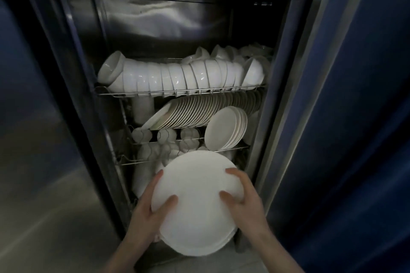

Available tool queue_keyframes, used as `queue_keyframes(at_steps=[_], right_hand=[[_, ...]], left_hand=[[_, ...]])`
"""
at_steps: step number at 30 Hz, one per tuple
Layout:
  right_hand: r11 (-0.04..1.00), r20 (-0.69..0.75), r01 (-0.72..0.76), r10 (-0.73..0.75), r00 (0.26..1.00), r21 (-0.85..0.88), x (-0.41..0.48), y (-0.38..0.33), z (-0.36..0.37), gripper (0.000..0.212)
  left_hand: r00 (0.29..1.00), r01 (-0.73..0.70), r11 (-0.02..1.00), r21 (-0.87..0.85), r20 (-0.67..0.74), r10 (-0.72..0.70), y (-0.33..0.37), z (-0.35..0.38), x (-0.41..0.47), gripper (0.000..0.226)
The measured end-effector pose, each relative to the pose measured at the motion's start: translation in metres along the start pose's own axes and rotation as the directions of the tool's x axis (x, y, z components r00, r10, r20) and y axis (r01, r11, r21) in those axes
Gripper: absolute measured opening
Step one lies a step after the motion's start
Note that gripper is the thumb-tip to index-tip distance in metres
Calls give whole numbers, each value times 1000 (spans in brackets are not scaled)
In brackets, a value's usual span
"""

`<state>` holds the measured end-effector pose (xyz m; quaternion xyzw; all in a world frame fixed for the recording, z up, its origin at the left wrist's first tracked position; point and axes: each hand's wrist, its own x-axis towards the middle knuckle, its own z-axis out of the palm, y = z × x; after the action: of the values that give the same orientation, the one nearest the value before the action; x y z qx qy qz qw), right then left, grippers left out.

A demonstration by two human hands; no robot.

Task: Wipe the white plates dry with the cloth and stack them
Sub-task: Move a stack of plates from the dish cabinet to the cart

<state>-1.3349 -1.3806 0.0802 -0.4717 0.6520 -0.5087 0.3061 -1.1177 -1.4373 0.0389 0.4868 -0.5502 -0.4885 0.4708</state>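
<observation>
At bottom centre, left hand (149, 214) and right hand (245, 205) curl round the white plates (196, 197) before the cabinet (159, 26): fetching, seemingly; wiping next needs the unseen cloth.

The lone head camera looked forward and steeply down from close above the left hand (146, 215) and right hand (247, 205), whose plates (195, 201) filled the lower middle, into the open cabinet (155, 29) whose racks (177, 93) rose just beyond them.

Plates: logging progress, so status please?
Left hand, right hand gripping white plates by the rim. Loaded wire racks close behind.
</observation>
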Motion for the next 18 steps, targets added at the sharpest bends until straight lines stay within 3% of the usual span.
queue_keyframes(at_steps=[8,10,13,18], right_hand=[[977,8,115,-115,993,-182,164,6,5,52],[954,9,146,-148,989,-264,206,4,9,51],[901,34,174,-175,984,-398,256,-3,12,51],[739,58,216,-234,971,-639,318,-11,17,57]], left_hand=[[994,72,995,-68,-78,-78,-27,71,168,67],[991,79,996,-29,-108,-81,-32,84,213,76],[991,31,999,14,-134,-29,-36,109,271,76],[985,-15,998,-67,-171,3,-53,155,328,66]])
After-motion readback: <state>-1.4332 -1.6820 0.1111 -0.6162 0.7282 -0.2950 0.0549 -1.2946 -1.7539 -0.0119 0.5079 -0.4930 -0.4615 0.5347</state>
